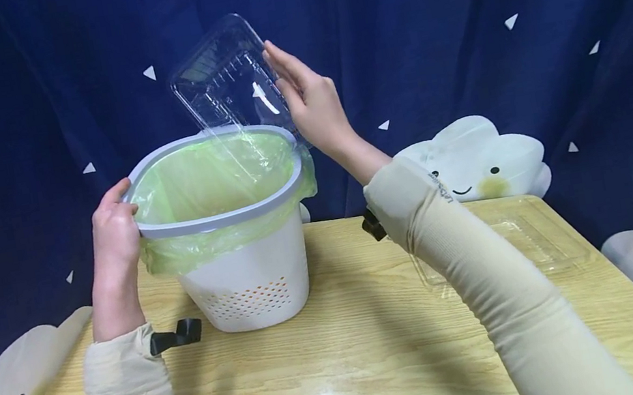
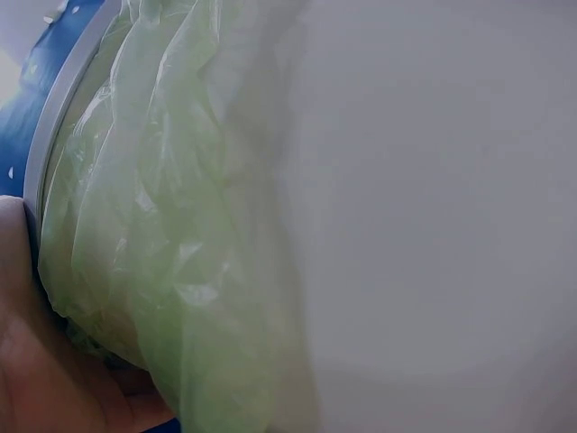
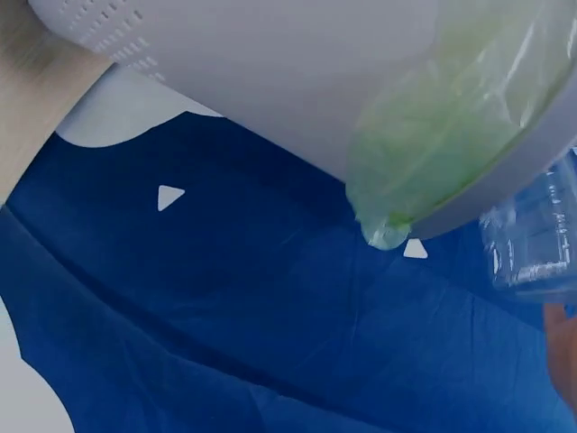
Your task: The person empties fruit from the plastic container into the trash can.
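Note:
A white trash bin (image 1: 270, 260) with a grey rim stands on the left part of the table, lined with a thin green bag (image 1: 206, 246) folded over its edge. My left hand (image 1: 116, 236) grips the rim at the left side, thumb and fingers around it. Above the far right of the rim, my right hand (image 1: 313, 98) pinches the edge of a clear plastic container (image 1: 228, 73), which is tilted with its lower end overlapping the bin's mouth. In the right wrist view, the container (image 3: 536, 234) shows beside the rim, above the fingers.
On the right of the wooden table (image 1: 378, 353) lies another clear plastic tray (image 1: 524, 234), partly behind my right sleeve. Smiling cloud shapes (image 1: 484, 157) stand around the table's edges. A dark blue curtain (image 1: 421, 36) hangs behind.

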`<state>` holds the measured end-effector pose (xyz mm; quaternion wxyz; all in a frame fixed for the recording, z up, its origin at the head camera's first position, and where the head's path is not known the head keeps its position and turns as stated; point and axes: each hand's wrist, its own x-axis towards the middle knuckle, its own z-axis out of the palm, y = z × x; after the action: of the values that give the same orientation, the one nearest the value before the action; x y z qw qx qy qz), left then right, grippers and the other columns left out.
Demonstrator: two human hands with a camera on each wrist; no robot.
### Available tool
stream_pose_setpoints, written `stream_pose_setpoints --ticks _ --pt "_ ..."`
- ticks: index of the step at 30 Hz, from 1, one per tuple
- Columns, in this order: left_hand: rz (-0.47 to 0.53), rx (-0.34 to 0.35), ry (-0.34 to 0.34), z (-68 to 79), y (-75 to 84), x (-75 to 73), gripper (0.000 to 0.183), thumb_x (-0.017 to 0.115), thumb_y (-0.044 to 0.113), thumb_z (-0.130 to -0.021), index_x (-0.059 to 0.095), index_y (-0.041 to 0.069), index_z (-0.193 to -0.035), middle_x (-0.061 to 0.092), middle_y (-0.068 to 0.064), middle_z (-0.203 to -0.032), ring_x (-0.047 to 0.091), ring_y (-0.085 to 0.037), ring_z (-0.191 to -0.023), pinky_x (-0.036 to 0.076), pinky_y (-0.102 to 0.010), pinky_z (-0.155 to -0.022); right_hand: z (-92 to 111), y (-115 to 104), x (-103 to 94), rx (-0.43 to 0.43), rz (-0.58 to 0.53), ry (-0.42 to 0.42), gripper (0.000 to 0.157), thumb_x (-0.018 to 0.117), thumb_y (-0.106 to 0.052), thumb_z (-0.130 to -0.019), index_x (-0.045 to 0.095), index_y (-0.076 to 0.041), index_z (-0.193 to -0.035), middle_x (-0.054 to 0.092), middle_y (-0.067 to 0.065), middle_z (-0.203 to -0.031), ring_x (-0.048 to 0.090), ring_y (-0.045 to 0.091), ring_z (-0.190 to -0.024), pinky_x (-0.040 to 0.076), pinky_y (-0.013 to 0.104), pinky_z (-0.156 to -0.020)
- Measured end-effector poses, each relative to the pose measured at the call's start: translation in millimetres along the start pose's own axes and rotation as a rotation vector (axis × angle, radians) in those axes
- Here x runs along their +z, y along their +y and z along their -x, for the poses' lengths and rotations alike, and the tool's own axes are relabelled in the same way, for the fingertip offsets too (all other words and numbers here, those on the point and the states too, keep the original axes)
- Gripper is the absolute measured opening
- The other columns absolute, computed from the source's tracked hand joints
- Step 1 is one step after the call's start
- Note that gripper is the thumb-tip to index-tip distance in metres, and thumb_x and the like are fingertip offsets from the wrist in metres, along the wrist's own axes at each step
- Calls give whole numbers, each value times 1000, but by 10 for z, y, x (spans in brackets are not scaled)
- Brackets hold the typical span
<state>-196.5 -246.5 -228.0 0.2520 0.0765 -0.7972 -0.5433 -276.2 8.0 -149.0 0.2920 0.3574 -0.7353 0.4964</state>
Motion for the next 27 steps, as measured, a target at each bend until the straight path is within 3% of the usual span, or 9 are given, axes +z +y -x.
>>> stream_pose_setpoints --ticks 7,13,27 --pt "5 6 -1 -13 0 -5 49 23 3 -83 30 3 -132 30 -12 -134 31 -19 -113 23 -27 -95 -16 317 -121 127 -75 104 42 40 -6 -88 36 -15 -129 46 -1 -124 45 2 -107 36 16 -85" --pt "-3 7 -15 -11 -17 -4 49 22 3 -84 27 2 -132 28 -13 -135 30 -21 -115 22 -31 -97 76 552 -237 195 -61 148 43 39 -10 -89 34 -20 -130 49 0 -122 50 7 -102 42 21 -79" --pt "3 -3 -36 -11 -9 7 49 20 5 -85 24 4 -134 25 -12 -136 28 -22 -116 20 -34 -98 367 421 -544 404 -132 210 43 35 -6 -90 30 -11 -132 51 11 -118 49 14 -104 42 25 -81"
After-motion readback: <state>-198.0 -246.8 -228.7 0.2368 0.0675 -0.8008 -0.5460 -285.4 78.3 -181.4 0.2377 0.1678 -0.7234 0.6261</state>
